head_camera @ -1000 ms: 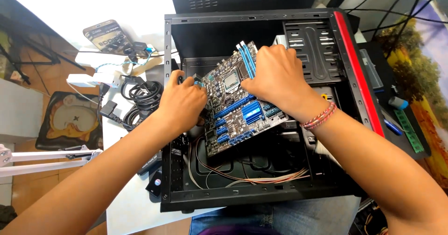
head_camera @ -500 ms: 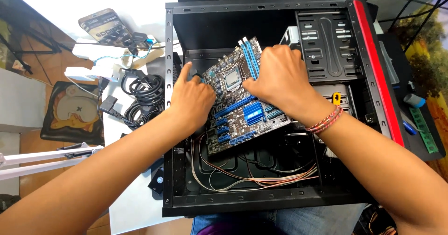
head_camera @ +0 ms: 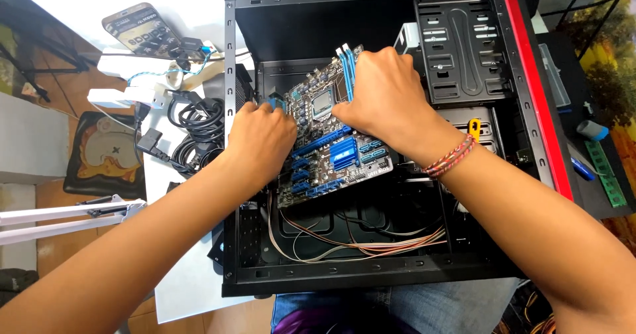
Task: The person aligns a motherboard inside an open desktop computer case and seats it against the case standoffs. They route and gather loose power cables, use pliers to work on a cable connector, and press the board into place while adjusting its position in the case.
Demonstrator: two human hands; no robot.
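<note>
Nearest the camera, at 6 o'clock, the person's lap in blue jeans (head_camera: 371, 304) shows under the bottom rail of the open black computer case (head_camera: 371, 282). Just above that rail a bundle of thin coloured wires (head_camera: 371, 244) loops across the case floor. These could, I judge, get pinched under the board if it is lowered without clearing them.

At the centre, the motherboard (head_camera: 331, 158) sits tilted inside the case, its lower edge raised off the floor. The left hand (head_camera: 262, 138) is closed on its 9 o'clock edge, fingers curled over the rim. The right hand (head_camera: 381, 102) clamps its 1 o'clock corner by the blue memory slots (head_camera: 346, 69); a woven bracelet (head_camera: 450, 156) rings that wrist. With the board held only at two edges and slanted, a slip could knock it against the metal drive cage (head_camera: 464, 49) at 2 o'clock, or flex it; fingers also lie close to the processor socket (head_camera: 322, 103).

Farther out at 9 o'clock, coiled black cables (head_camera: 195, 118) lie on a white table (head_camera: 182, 287). At 11 o'clock rest a phone (head_camera: 139, 29) and a white power strip (head_camera: 142, 65). At 3 o'clock a green memory stick (head_camera: 606, 175) lies on a dark surface. Wooden floor shows at 8 o'clock
</note>
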